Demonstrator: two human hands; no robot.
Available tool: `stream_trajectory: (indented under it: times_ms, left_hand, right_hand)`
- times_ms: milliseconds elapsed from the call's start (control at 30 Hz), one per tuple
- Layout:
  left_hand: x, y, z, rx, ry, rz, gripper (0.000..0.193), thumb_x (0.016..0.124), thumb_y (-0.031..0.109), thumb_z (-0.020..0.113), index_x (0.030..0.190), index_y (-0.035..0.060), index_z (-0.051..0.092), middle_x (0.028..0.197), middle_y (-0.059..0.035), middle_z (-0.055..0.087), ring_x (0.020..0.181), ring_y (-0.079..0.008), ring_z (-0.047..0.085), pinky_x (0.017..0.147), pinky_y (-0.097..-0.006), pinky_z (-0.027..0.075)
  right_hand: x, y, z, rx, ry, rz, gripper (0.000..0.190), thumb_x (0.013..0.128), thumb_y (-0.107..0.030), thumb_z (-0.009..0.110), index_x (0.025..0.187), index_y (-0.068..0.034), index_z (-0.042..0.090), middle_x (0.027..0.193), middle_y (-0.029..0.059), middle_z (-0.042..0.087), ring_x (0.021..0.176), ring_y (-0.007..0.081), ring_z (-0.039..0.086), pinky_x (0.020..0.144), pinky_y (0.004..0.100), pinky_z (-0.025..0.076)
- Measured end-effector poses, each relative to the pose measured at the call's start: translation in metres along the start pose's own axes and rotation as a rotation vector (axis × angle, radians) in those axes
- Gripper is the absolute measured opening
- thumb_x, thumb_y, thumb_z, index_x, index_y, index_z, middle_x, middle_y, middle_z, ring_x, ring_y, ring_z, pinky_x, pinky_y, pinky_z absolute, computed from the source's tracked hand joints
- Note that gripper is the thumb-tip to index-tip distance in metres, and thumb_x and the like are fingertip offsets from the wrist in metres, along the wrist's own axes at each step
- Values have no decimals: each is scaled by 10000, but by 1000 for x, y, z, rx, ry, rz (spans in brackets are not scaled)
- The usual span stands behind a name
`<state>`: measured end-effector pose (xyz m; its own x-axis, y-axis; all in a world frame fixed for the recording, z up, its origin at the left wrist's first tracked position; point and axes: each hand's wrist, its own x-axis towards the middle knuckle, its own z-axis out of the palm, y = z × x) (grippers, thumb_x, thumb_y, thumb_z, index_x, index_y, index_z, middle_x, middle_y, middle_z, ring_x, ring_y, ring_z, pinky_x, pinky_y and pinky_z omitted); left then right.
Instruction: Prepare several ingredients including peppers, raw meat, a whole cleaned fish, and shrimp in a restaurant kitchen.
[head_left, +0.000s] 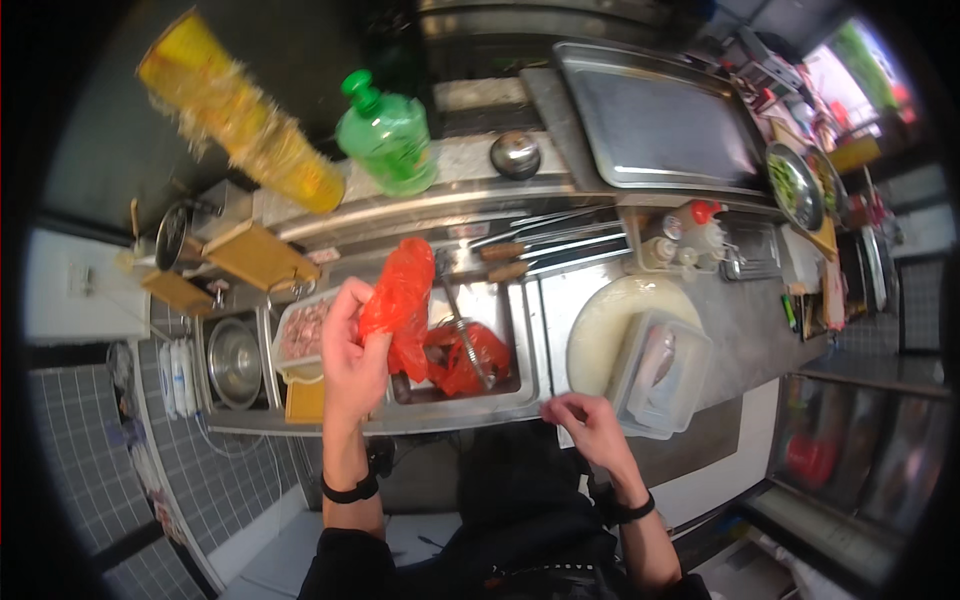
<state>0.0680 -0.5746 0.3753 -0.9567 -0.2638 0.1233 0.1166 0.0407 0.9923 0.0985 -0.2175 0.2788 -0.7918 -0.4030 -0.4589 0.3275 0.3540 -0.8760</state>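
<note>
My left hand (358, 375) grips a crumpled red plastic bag (397, 307), raised over the steel sink (529, 352). What the bag contains, if anything, cannot be made out. Down in the sink lies another red plastic bag (487, 352), partly behind a spring-coiled faucet (459, 322). My right hand (589, 427) hovers by the counter's front edge, fingers curled in towards the thumb, and nothing shows in it. Just right of it, a translucent plastic container (694, 360) holding what looks like a fish (660, 356) rests partly on a round white cutting board (600, 322).
Left of the sink sit a white tub of cut meat (296, 330) and a steel bowl (234, 364). Wooden-handled skewers or tools (510, 270) lie behind. A green pump bottle (390, 150) and a large metal tray (667, 120) occupy the shelf. Squeeze bottles (701, 232) stand right.
</note>
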Motion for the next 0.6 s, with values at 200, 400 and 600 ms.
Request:
stream_trajectory:
  times_ms: [200, 400, 600]
  left_hand:
    - [2, 47, 109, -230, -197, -17, 127, 1054, -68, 588, 1092, 40, 535, 967, -58, 711, 847, -89, 674, 762, -240, 542]
    - [-17, 76, 241, -410, -456, -37, 154, 1043, -95, 531, 1126, 34, 528, 1089, -71, 710, 921, -79, 659, 799, -225, 538]
    - [-39, 85, 349, -509, -741, -211, 160, 1056, -78, 534, 1144, 53, 508, 1017, -42, 718, 898, -66, 680, 769, -221, 535]
  right_hand:
    - [33, -9, -18, 182, 257, -161, 330, 1108, -165, 680, 1386, 8, 722, 1176, 86, 806, 1019, 125, 733, 840, 289, 598]
    - [-13, 26, -87, 380, 494, -67, 405, 1059, -260, 752, 1332, 38, 745, 934, 36, 743, 743, 86, 621, 632, 261, 501]
    - [-76, 66, -158, 596, 524, -30, 277, 1038, -199, 769, 1207, 20, 778, 884, 21, 733, 766, 77, 615, 650, 249, 467]
